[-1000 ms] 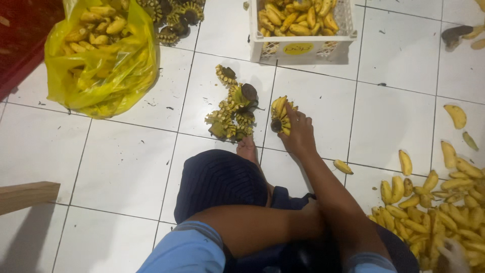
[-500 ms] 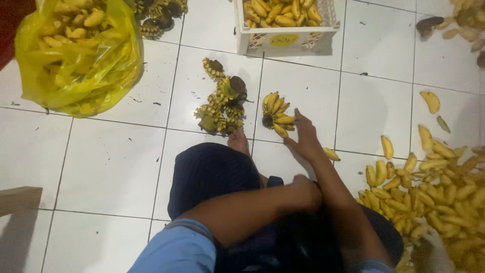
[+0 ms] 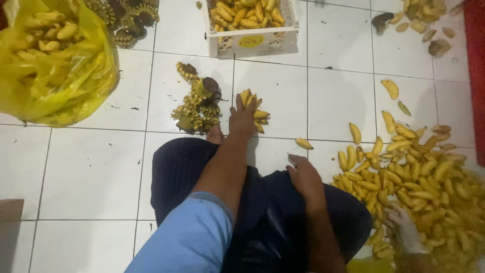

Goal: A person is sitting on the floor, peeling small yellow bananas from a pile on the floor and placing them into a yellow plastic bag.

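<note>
**Floor stock: small bananas, sorted and unsorted, with hand positions**

Nearest item: right hand (image 3: 304, 177), resting fingers down on the dark trouser knee (image 3: 283, 202), relaxed and grasping nothing.

At 3 to 4 o'clock of that hand: loose heap of small yellow bananas (image 3: 419, 187) spread on the white tiled floor (image 3: 91, 172), not contained. A white-gloved hand of another person (image 3: 404, 230) lies at the heap's near edge, at about 5 o'clock of the right hand.

One stray banana (image 3: 304, 143) lies on the tile at 12 o'clock of the right hand, just beyond the knee.

Left hand (image 3: 242, 120), arm in a light blue sleeve (image 3: 194, 237), stretched forward at 11 o'clock of the right hand. Its palm is pressed down over a small banana bunch (image 3: 255, 108), fingers closing on the near side; the bunch's tips show at 12 to 3 o'clock of the hand. Bunch rests on the floor.

A bare foot (image 3: 214, 134) shows at 8 o'clock of the left hand, touching the wrist.

Stripped banana stalks (image 3: 194, 103), brown and knobbly, lie at 10 o'clock of the left hand, just beside the bunch.

Containers, farther off:
- White slatted plastic crate (image 3: 250, 43), at 12 o'clock of the bunch, well apart; filled with loose yellow bananas.
- Yellow plastic bag (image 3: 76, 86), at 10 o'clock, open-mouthed; holds yellow bananas. More stalks (image 3: 124, 17) lie beyond it.

Far 1 o'clock: scattered brown-spotted bananas (image 3: 424, 23) beside a red mat edge (image 3: 475, 76).
</note>
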